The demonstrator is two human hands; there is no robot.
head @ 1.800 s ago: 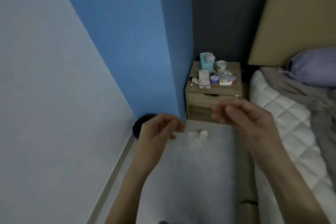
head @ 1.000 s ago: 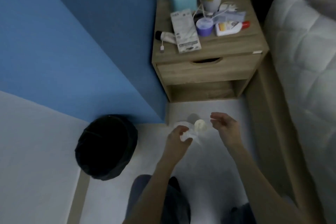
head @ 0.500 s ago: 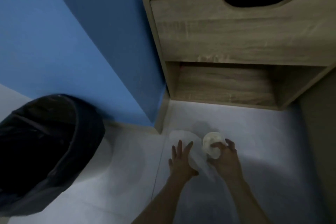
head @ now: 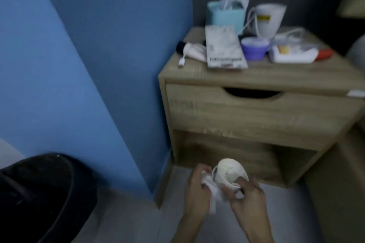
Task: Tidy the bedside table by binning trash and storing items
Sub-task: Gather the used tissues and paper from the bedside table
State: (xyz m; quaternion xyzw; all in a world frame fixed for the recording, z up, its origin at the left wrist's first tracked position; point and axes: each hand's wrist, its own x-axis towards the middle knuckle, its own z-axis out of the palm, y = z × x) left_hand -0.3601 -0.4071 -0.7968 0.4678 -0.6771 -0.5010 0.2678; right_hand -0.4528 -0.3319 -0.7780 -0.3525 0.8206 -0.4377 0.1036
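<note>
My right hand [head: 246, 195] grips a small cream paper cup [head: 229, 171], lifted off the floor and tilted on its side. My left hand [head: 197, 189] holds a crumpled white tissue [head: 209, 183] beside the cup. Both hands are low in front of the wooden bedside table [head: 256, 112]. On its top lie a teal tissue box [head: 225, 16], a white mug [head: 266, 19], a white packet [head: 223, 47], a purple jar [head: 254, 47], a tube [head: 193, 49] and a white bottle with a red cap [head: 296, 55]. A black bin [head: 45, 197] stands at the lower left.
A blue wall [head: 88, 55] runs between the bin and the table. The table's drawer [head: 252, 104] is closed, with an open shelf [head: 237, 156] under it. A bed frame edge [head: 347, 183] is on the right. The floor [head: 128, 223] is pale grey.
My hands have lifted the cup and the tissue off the floor. The view has tilted up, so the tabletop and its items are back in sight.
</note>
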